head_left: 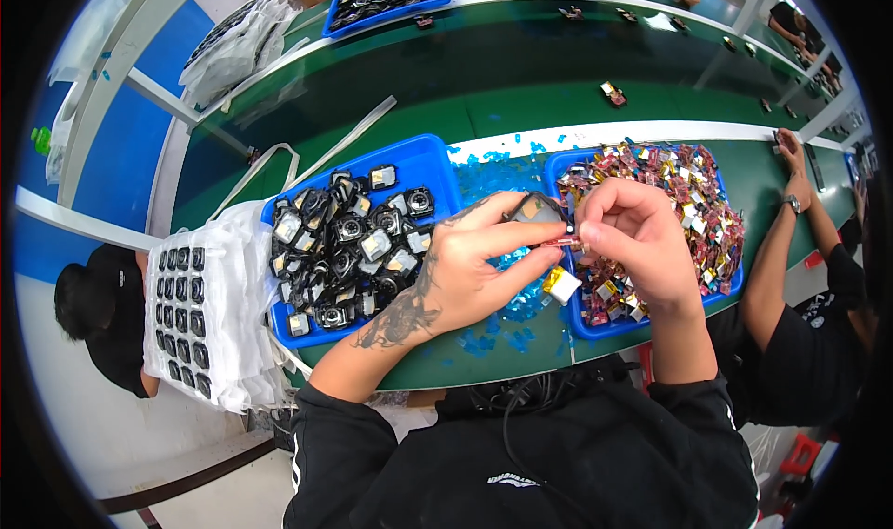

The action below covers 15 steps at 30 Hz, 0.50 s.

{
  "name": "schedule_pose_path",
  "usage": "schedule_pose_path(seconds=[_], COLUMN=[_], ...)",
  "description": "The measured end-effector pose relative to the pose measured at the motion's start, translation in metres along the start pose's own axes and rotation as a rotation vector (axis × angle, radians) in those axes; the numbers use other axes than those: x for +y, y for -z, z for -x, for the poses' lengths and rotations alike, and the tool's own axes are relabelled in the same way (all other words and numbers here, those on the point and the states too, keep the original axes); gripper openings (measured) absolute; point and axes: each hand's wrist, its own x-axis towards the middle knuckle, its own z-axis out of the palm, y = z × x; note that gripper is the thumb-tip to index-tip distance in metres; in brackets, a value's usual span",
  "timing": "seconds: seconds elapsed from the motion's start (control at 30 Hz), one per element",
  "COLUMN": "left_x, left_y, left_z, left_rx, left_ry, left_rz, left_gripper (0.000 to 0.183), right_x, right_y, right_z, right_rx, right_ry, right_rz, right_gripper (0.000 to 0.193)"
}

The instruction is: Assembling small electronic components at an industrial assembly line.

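My left hand (470,264) is closed around a small black plastic housing (533,210), whose top edge shows above the fingers. Between the fingertips of both hands sits a small red circuit board (561,242), seen nearly edge-on. My right hand (640,236) pinches the board's right end with thumb and forefinger. A white and yellow battery pack (561,285) hangs just below the fingertips; its lead is hard to see. Left of my hands, a blue tray (430,157) holds many black housings (349,236). Beneath my right hand, another blue tray (569,317) is heaped with red circuit boards (712,222).
Blue film pieces (479,341) lie scattered on the green table (419,373). White trays of black housings (191,320) are stacked at the left. Beyond a white rail runs a green conveyor (521,92) carrying a loose board (613,93). A co-worker's arm (786,231) reaches in at the right.
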Motion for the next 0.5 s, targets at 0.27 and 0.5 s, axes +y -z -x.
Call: schedule_pose_path(seconds=[0.27, 0.5], left_x=[-0.001, -0.001], left_y=[-0.005, -0.013], left_z=[0.004, 0.004], left_rx=[-0.015, 0.014], left_ry=[0.401, 0.463], left_rz=[0.542, 0.671], left_gripper=[0.015, 0.023], right_x=[0.006, 0.008], right_y=[-0.006, -0.024], right_z=[0.008, 0.007], right_rx=[0.052, 0.215], right_ry=[-0.095, 0.093], right_rz=[-0.263, 0.048], right_gripper=[0.010, 0.025])
